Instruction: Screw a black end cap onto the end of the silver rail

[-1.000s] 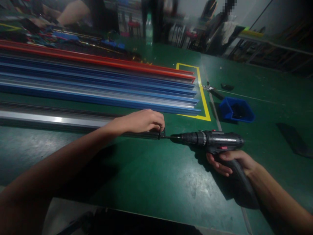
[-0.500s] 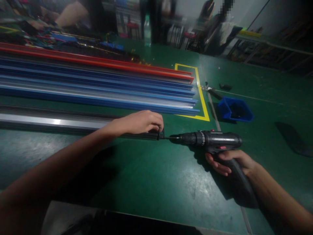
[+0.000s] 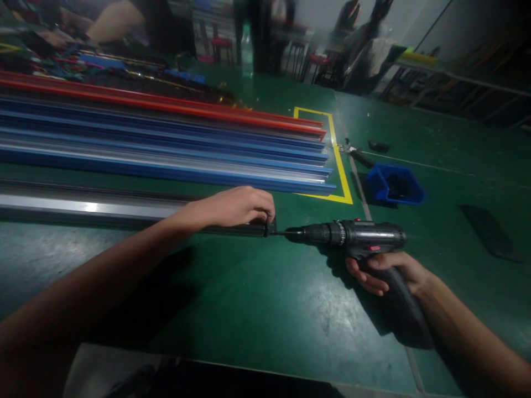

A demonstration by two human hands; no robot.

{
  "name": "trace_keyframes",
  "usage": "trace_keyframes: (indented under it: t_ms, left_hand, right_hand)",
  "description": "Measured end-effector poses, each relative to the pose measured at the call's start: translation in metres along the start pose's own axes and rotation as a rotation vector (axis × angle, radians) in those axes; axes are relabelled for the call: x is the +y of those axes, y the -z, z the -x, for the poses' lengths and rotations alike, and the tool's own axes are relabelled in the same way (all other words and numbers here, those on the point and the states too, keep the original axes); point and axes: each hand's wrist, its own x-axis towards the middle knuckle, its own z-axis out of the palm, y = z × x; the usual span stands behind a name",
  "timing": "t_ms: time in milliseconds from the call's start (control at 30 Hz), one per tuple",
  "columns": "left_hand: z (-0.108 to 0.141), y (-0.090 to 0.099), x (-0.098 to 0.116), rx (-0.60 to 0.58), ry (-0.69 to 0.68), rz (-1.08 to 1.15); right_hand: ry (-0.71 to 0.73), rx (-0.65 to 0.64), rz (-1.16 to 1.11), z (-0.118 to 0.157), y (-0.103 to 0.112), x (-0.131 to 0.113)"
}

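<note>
My right hand (image 3: 404, 268) is wrapped around the handle of a black cordless drill (image 3: 369, 234), which points left. Its long thin bit meets a small black end piece (image 3: 270, 228) at the right end of a dark metal profile with a silvery face (image 3: 89, 207). Over that same end lies my left hand (image 3: 240, 205), its fingers curled down and closed on the profile and the end piece. Those fingers hide part of the end piece. Whether a screw sits at the bit's tip is too small to tell.
Blue profiles (image 3: 186, 152) and red profiles (image 3: 166, 99) lie beyond, their ends inside a yellow tape outline (image 3: 342, 174). At right are a blue bin (image 3: 377, 185) with dark parts and a hand tool (image 3: 359, 156). A bottle (image 3: 247, 52) and another person's arm (image 3: 116, 22) show behind.
The whole view has shifted slightly left. Both hands keep their holds, and the drill bit stays against the end piece.
</note>
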Motion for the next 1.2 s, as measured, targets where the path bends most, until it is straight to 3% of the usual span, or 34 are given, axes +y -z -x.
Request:
trace_keyframes:
  t_ms: [500, 800, 1200]
  left_hand:
    - [-0.001, 0.0, 0.0, -0.017, 0.009, -0.002]
    - [0.001, 0.001, 0.002, -0.021, 0.024, -0.009]
    - [0.001, 0.001, 0.001, -0.02, 0.0, -0.016]
  right_hand:
    - [-0.029, 0.035, 0.006, 0.002, 0.002, 0.001]
    - [-0.082, 0.184, 0.055, 0.004, -0.008, -0.002]
    - [-0.014, 0.036, -0.018, 0.002, 0.001, 0.002]
